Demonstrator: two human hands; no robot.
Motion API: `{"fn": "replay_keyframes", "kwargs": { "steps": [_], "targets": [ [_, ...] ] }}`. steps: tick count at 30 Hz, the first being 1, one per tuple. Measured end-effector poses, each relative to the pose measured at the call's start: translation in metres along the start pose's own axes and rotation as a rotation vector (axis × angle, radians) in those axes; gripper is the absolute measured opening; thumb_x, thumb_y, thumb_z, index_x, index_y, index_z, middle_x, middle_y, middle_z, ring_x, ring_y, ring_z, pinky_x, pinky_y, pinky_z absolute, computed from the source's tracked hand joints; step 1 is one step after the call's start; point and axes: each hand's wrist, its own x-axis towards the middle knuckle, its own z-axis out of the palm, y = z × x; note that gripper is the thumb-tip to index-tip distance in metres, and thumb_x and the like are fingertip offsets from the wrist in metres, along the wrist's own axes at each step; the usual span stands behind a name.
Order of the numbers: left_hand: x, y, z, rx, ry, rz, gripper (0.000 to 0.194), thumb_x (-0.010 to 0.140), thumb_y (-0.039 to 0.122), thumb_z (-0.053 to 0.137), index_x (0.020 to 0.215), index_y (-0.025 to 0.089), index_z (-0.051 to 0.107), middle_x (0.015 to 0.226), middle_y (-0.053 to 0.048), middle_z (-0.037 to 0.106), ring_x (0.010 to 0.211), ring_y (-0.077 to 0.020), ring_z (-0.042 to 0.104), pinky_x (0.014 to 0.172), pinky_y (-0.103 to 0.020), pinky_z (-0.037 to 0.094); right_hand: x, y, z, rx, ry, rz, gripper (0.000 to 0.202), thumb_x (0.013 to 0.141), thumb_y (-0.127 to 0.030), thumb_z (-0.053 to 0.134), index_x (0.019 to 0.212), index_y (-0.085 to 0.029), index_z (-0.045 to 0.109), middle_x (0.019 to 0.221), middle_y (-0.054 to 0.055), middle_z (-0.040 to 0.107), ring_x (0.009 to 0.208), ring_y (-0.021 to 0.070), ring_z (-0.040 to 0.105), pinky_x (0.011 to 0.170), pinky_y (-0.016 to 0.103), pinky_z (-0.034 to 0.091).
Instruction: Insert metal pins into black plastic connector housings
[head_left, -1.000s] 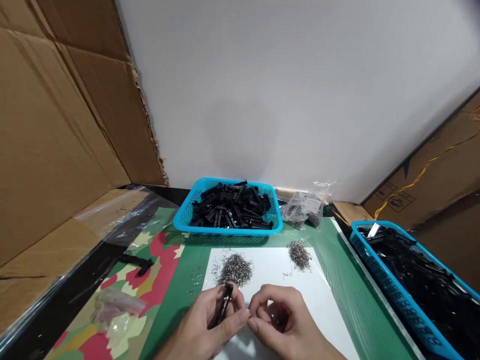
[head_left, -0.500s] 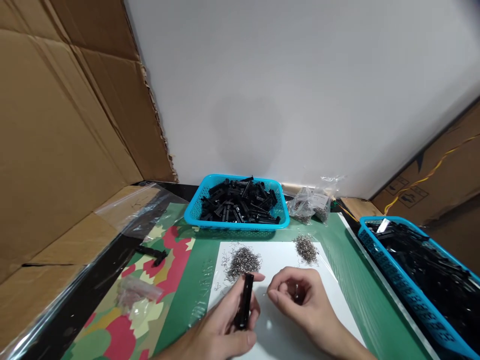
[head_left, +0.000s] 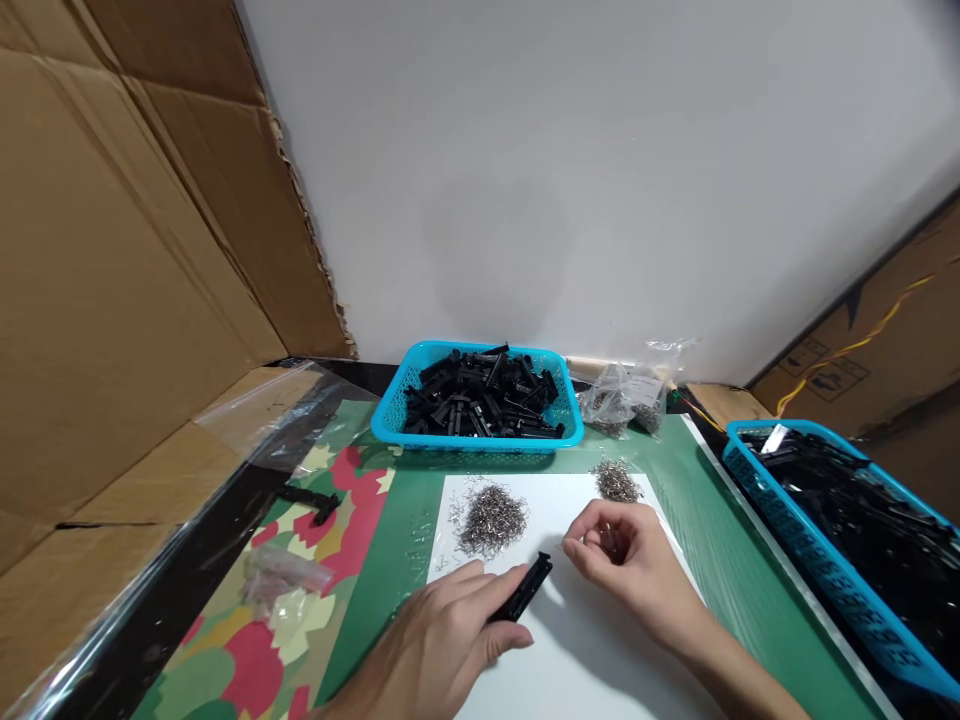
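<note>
A narrow black plastic part point(head_left: 527, 589) is gripped in my left hand point(head_left: 450, 625), its far end pointing up and to the right. My right hand point(head_left: 626, 560) is just right of that end, thumb and forefinger pinched together; anything between the fingertips is too small to name. Both hands are over a white sheet point(head_left: 577, 650). A pile of small bent metal wire pieces point(head_left: 491, 520) lies beyond my left hand. Behind my right hand is a smaller pile of metal pieces point(head_left: 616, 480), partly covered by it.
A blue basket point(head_left: 480, 443) of black parts stands at the back, with plastic bags of metal pieces point(head_left: 626, 395) beside it. Another blue basket point(head_left: 817, 570) is at the right. One black part point(head_left: 311, 500) and a small clear bag point(head_left: 289, 590) lie at the left.
My left hand has turned over, back upward, tilting the black part from upright toward the right. My right hand has moved slightly up and right, still pinched. The view has shifted slightly.
</note>
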Motion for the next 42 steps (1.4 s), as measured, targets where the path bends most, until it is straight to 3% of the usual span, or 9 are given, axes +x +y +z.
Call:
{"fn": "replay_keyframes", "kwargs": {
  "steps": [4,10,33,42],
  "targets": [
    [0.002,-0.005,0.005,0.185,-0.034,0.065,0.025,0.094,0.015,0.067,0.116,0.025,0.074,0.082,-0.002,0.073,0.078,-0.0236,0.064,0.067,-0.028,0.041,0.001,-0.002,0.001,-0.058,-0.088,0.066,0.017,0.084,-0.028,0.071,0.073,-0.016,0.067,0.056,-0.006,0.046,0.054,0.0093,0.037,0.054,0.024,0.029],
    [0.002,-0.002,0.008,0.240,-0.035,0.122,0.026,0.095,0.011,0.064,0.116,0.024,0.071,0.085,-0.002,0.075,0.078,-0.0239,0.066,0.067,-0.030,0.040,-0.001,-0.002,0.007,-0.129,-0.105,0.111,0.009,0.079,-0.019,0.066,0.071,-0.016,0.068,0.055,-0.007,0.045,0.054,0.0086,0.038,0.052,0.023,0.029],
    [-0.002,0.002,0.009,0.301,-0.064,0.117,0.019,0.106,0.027,0.061,0.121,0.022,0.070,0.092,-0.004,0.077,0.083,-0.0260,0.067,0.072,-0.033,0.044,-0.006,0.002,0.006,-0.285,-0.061,0.108,0.016,0.080,-0.021,0.064,0.064,-0.018,0.062,0.055,-0.005,0.047,0.053,0.0095,0.039,0.051,0.024,0.027],
    [-0.001,0.005,0.007,0.284,-0.094,0.091,0.015,0.107,0.026,0.057,0.118,0.022,0.068,0.099,-0.005,0.077,0.090,-0.0284,0.069,0.076,-0.035,0.044,-0.010,0.010,0.015,-0.367,0.010,-0.001,0.017,0.085,-0.024,0.063,0.069,-0.019,0.061,0.052,-0.006,0.047,0.051,0.0098,0.039,0.051,0.025,0.029]
  ]
}}
